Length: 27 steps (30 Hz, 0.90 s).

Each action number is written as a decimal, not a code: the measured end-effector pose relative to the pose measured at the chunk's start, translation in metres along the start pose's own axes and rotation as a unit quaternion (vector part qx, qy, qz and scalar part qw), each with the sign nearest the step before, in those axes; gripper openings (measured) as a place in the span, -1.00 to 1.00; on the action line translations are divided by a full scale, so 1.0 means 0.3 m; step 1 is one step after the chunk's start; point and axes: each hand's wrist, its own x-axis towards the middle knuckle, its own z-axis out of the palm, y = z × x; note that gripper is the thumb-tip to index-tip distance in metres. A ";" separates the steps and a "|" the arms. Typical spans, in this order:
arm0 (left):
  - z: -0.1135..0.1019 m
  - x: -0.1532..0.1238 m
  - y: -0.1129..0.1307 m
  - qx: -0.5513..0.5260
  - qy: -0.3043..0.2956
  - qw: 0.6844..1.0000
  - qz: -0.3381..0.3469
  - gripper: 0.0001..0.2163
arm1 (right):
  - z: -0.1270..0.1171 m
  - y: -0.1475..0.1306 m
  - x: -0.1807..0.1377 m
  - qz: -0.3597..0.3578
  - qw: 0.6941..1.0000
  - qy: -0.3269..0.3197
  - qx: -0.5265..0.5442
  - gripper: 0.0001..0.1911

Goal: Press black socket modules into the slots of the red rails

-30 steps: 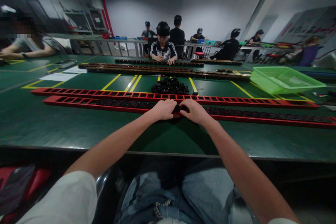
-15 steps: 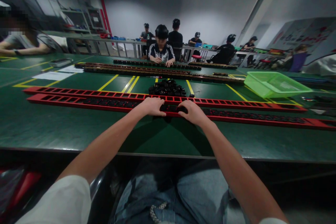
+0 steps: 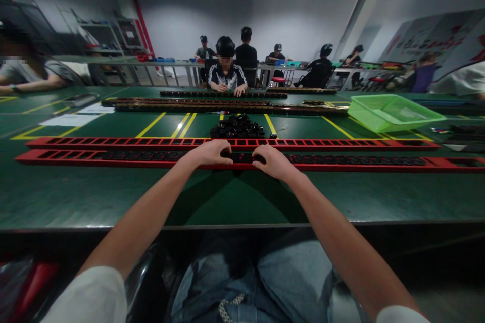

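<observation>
Two long red slotted strips lie side by side across the green table. The near red strip point(image 3: 352, 167) holds a row of black pieces point(image 3: 147, 156) in many of its slots. My left hand point(image 3: 210, 153) is closed over this strip left of its middle, thumb on the near side and fingers curled over. My right hand point(image 3: 273, 161) grips it the same way a short way to the right. A few black pieces show between my hands. The far red strip point(image 3: 341, 144) shows open slots. Just beyond it lies a heap of small black parts point(image 3: 238, 127).
A light green plastic basket point(image 3: 394, 123) stands at the right. Long dark strips point(image 3: 227, 106) lie across the table beyond the heap, and white paper sheets point(image 3: 68, 119) at the left. A person point(image 3: 226, 73) works opposite; others sit farther back.
The near red strip has slid a little left and turned slightly relative to the far one, with both my hands on it. The camera view has also tilted.
</observation>
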 end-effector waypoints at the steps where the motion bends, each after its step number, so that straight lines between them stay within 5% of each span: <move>1: 0.002 0.000 -0.002 -0.009 0.001 1.000 -0.001 -0.66 | 0.000 0.001 0.001 0.000 1.000 -0.001 0.001 -0.87; 9: 0.003 -0.003 0.029 0.002 0.021 0.998 0.060 -0.68 | 0.003 0.004 0.003 0.006 1.000 -0.007 0.002 -0.87; 27: -0.013 0.025 0.089 0.092 -0.007 0.996 0.011 -0.71 | 0.004 0.001 0.002 0.009 1.000 -0.006 0.003 -0.87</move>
